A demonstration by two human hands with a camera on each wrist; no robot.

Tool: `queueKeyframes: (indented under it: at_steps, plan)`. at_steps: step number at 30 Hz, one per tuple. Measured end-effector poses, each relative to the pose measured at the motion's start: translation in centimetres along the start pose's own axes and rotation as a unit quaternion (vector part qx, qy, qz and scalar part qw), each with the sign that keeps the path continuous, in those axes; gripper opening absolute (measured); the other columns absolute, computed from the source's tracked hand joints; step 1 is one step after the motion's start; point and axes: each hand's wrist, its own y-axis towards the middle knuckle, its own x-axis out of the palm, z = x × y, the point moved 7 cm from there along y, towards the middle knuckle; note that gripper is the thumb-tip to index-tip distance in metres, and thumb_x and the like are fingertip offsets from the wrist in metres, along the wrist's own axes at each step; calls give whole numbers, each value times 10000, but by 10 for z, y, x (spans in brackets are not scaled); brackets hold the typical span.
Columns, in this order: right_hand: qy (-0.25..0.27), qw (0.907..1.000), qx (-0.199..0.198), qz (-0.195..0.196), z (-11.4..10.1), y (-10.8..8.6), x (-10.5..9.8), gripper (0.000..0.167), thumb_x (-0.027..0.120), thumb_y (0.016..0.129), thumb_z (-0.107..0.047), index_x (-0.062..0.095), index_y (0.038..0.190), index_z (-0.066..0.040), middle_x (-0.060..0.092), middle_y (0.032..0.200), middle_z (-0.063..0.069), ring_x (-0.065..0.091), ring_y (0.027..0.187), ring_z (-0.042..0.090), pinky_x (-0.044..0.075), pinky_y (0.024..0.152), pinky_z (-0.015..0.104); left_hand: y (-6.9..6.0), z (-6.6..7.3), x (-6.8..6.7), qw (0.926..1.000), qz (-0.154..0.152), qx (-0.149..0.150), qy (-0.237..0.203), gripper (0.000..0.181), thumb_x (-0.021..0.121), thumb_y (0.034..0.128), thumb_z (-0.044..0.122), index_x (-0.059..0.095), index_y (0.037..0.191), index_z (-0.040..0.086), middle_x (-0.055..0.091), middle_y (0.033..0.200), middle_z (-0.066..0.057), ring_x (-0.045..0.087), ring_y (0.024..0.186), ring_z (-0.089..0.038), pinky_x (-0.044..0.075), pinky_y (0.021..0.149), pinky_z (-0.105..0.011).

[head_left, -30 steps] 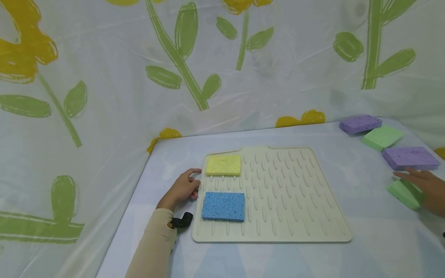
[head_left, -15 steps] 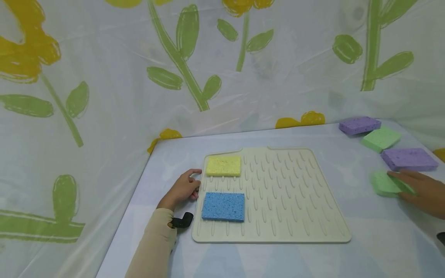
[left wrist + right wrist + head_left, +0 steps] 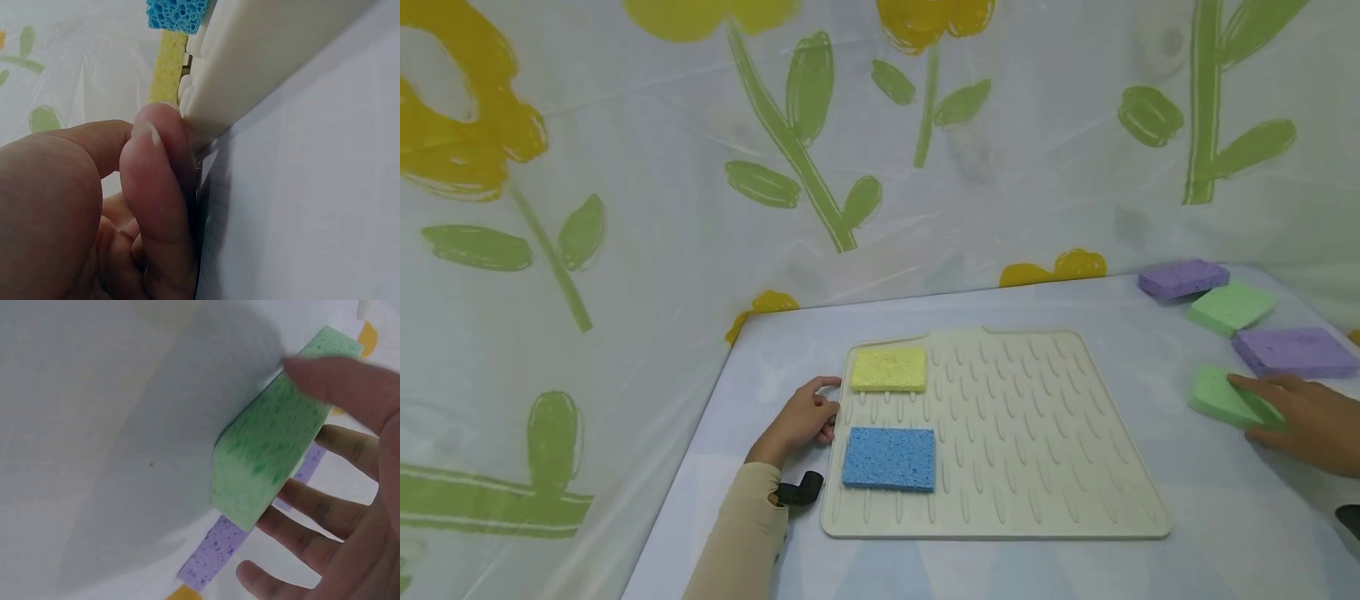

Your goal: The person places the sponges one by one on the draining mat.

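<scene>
In the head view my right hand [image 3: 1308, 421] pinches a light green sponge [image 3: 1221, 395] at the right of the table. The right wrist view shows the thumb across one face of the sponge [image 3: 265, 450] and fingertips along its other side. My left hand [image 3: 797, 423] lies at the left edge of the cream ribbed mat [image 3: 1030, 442]. Its loosely bent fingers touch that edge, also in the left wrist view. On the mat's left side sit a yellow sponge [image 3: 888, 369] at the back and a blue sponge [image 3: 889, 459] nearer me.
At the back right lie a purple sponge [image 3: 1183, 279], a second green sponge [image 3: 1232, 307] and another purple sponge [image 3: 1295, 352], close together. A floral cloth [image 3: 940, 225] hangs behind the table.
My right hand has moved left, taking the green sponge a short way toward the mat. The left hand keeps its place by the mat's edge. The view has tipped slightly upward.
</scene>
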Motion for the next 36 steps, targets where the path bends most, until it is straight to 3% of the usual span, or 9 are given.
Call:
queueKeyframes:
  at_steps: [5,12,18,24,29,33,36]
  plan:
    - [-27,9996,-167,215,-7,2,-10,743,819,775,-290,506,1345,69,531,1226,441,542,1059,627,502,751,674,1,1,-1,10000,4,-90,20,516,551,960,148,464,1466,200,579,754,-73,584,537,-159,514,522,-282]
    - [-16,9963,-511,690,-40,2,-29,699,818,792,-309,545,1342,26,587,1171,404,565,1009,620,477,777,700,0,1,0,9999,-42,-87,-29,511,552,963,147,466,1463,207,579,763,-78,591,539,-164,519,523,-285]
    - [-9,9860,-949,1374,-73,4,-48,655,847,750,-267,597,1310,-38,652,1133,254,641,975,462,532,729,613,0,2,0,10000,-66,-59,-30,508,549,966,146,464,1463,203,582,765,-78,589,536,-161,519,526,-282]
    - [84,9803,-1197,1571,-110,16,-64,665,836,775,-299,585,1357,-97,634,1209,243,647,991,463,486,804,660,1,0,-3,9999,1,-101,-46,509,545,966,143,462,1463,206,586,787,-77,593,538,-161,522,527,-278]
    - [326,9682,-1540,1945,-137,20,-71,683,857,750,-273,587,1356,-110,627,1211,234,636,1028,448,494,815,625,2,0,-1,9999,-58,-132,-75,512,548,963,136,461,1463,203,576,779,-70,591,540,-154,522,529,-273]
    - [489,9631,-1699,2030,-154,26,-73,685,859,756,-259,583,1365,-113,620,1235,231,622,1075,447,488,852,627,2,2,-1,9999,-51,-97,-47,521,541,953,128,461,1464,192,572,771,-69,586,535,-153,517,521,-270]
    - [579,9652,-1736,1867,-167,32,-72,666,844,783,-261,577,1376,-120,614,1262,225,608,1118,451,482,866,638,2,0,-1,9998,-54,-168,-41,527,539,946,122,460,1463,186,572,763,-66,579,530,-152,509,514,-266]
